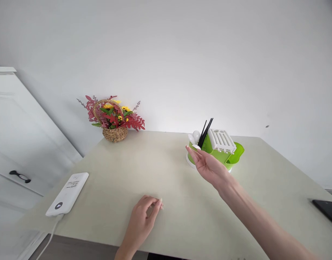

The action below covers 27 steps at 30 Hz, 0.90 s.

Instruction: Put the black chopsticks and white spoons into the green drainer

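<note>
My right hand [208, 168] reaches in front of a green and white utensil holder [221, 156], its fingers stretched out to the left. Just above those fingers shows the bowl of a white spoon [196, 147]; whether they touch it I cannot tell. More white spoons [196, 135] and black chopsticks [205, 133] stand upright in the holder's left part. A slotted white rack [222, 141] tops the holder, and a green scoop-shaped part sticks out on its right. Near the table's front edge, my left hand [141, 218] rests with thumb and fingertips together, nothing visible between them.
A wicker basket [115, 134] of red and yellow flowers stands at the table's back left. On the left lies a white power bank [68, 194] with a cable running off the edge. A black phone [327, 211] lies at the right edge. Behind the table [155, 162] is a wall.
</note>
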### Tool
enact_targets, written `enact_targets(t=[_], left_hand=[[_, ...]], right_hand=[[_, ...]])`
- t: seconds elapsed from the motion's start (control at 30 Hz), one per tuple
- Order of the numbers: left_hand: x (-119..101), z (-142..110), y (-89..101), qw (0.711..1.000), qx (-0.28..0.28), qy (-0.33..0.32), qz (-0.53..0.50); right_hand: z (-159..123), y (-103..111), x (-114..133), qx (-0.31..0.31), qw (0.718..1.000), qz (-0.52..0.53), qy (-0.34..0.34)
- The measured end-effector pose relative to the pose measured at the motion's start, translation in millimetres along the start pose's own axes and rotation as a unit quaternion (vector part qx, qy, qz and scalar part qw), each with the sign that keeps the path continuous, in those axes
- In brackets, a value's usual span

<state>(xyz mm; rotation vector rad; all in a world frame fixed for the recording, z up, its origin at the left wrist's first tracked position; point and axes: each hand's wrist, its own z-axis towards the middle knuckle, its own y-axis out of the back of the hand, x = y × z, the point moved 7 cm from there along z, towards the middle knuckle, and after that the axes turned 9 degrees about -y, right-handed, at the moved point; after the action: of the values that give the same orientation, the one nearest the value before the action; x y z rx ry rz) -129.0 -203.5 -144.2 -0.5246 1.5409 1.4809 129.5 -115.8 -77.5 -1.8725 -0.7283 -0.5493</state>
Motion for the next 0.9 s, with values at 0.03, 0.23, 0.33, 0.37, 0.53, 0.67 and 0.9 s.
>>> enact_targets(t=[0.03, 0.23, 0.33, 0.37, 0.53, 0.67, 0.9], left_hand=[[1, 0, 0.0, 1.0, -0.001, 0.001, -0.002], [1, 0, -0.3, 1.0, -0.002, -0.014, -0.006], [2, 0, -0.3, 1.0, -0.004, -0.018, -0.005], [2, 1, -0.1, 1.0, -0.004, -0.018, -0.003], [1, 0, 0.3, 1.0, -0.004, -0.022, 0.002], [0, 0, 1.2, 1.0, -0.01, -0.019, 0.003], [0, 1, 1.8, 1.0, -0.015, -0.022, 0.013]], right_hand=[[-11, 0, 2, 0.012, 0.999, -0.03, 0.014], [-83, 2, 67, -0.077, 0.773, -0.504, 0.377], [-82, 2, 79, -0.141, 0.499, -0.701, 0.49], [-73, 6, 77, -0.151, 0.438, -0.738, 0.49], [-39, 28, 74, -0.198, 0.336, -0.8, 0.456], [-34, 40, 90, -0.228, 0.352, -0.8, 0.429], [-12, 89, 147, -0.267, 0.397, -0.809, 0.342]])
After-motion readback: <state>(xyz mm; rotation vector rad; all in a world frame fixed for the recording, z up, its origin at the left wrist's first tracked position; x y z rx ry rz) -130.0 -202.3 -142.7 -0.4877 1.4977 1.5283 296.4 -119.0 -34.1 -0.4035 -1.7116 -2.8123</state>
